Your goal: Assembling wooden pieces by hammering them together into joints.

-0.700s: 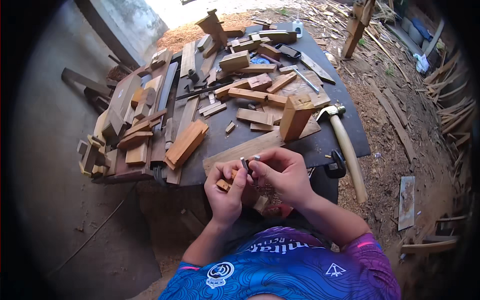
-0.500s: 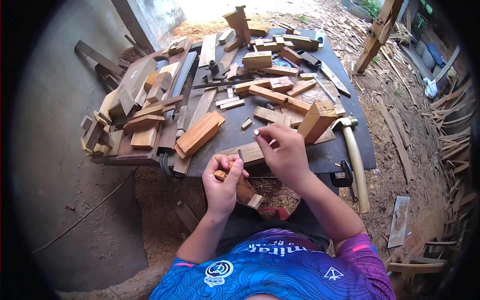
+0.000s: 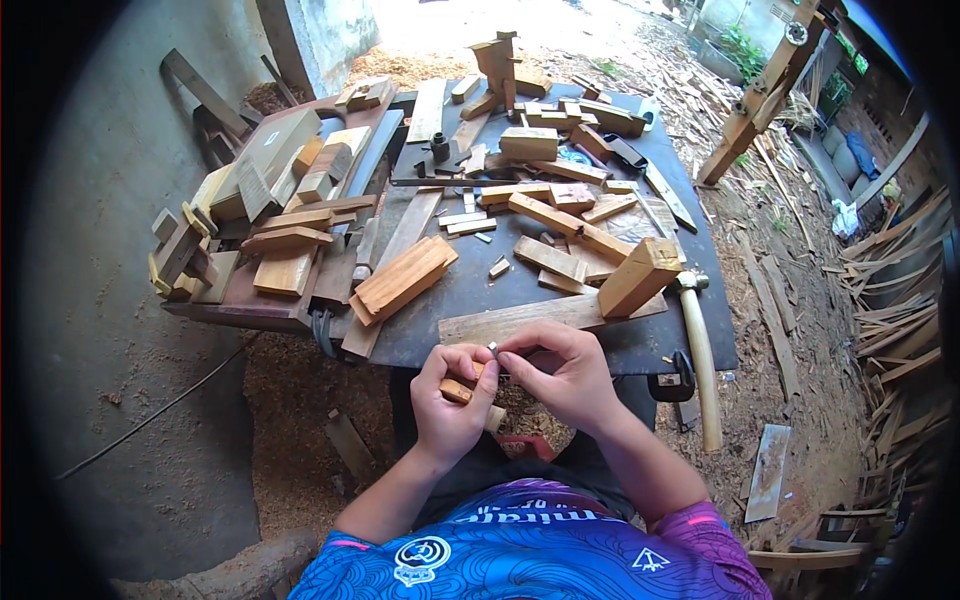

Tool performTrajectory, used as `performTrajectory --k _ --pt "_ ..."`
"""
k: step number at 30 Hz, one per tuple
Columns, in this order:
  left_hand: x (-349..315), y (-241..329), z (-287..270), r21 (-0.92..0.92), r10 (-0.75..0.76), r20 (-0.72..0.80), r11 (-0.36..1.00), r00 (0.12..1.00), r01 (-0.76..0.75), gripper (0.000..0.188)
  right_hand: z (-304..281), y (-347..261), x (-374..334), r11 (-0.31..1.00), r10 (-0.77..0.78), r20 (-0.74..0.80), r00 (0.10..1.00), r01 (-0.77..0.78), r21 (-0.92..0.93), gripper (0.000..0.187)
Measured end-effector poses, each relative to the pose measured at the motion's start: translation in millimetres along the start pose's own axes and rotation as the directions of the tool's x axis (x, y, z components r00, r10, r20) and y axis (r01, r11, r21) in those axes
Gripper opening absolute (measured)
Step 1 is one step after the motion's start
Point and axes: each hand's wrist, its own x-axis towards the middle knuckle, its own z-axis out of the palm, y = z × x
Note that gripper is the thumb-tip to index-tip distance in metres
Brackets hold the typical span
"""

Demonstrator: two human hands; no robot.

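Observation:
My left hand (image 3: 448, 412) is closed around a shaped brown wooden piece (image 3: 457, 390) in front of the table's near edge. A pale end of wood shows below its fingers. Against the left fingertips, my right hand (image 3: 568, 378) pinches a small pale piece (image 3: 492, 346), mostly covered by thumb and forefinger. Both hands meet there, and the exact contact is hidden. Just beyond them lies a flat board (image 3: 500, 322) with an upright wooden block (image 3: 640, 277) at its right end.
Wooden blocks and strips cover much of the dark table (image 3: 480, 285). A hammer (image 3: 700, 360) lies at its right edge, its handle overhanging, beside a black clamp (image 3: 672, 380). More offcuts sit on the side bench (image 3: 235, 312) at left. Wood scraps litter the ground at right.
My right hand has come down and left, bringing the small pale piece to my left hand. The thin dark strip seen upright by the left thumb no longer shows clearly. The view has shifted slightly.

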Motion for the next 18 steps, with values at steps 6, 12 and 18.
performTrajectory --k 6,12,18 --pt "2.3 17.6 16.4 0.23 0.026 0.07 0.972 0.997 -0.041 0.02 -15.5 9.7 -14.8 0.992 -0.034 -0.056 0.998 0.027 -0.123 0.009" --pt "-3.9 20.7 25.2 0.265 0.046 0.137 0.961 0.989 -0.081 0.018 -25.6 10.7 -47.7 0.998 0.051 -0.058 0.997 -0.053 -0.045 0.012" --pt "-18.2 19.7 40.8 0.342 -0.074 0.395 0.937 0.916 -0.072 0.015 -50.1 11.2 -86.8 0.96 -0.078 -0.061 0.995 0.059 -0.275 0.012"
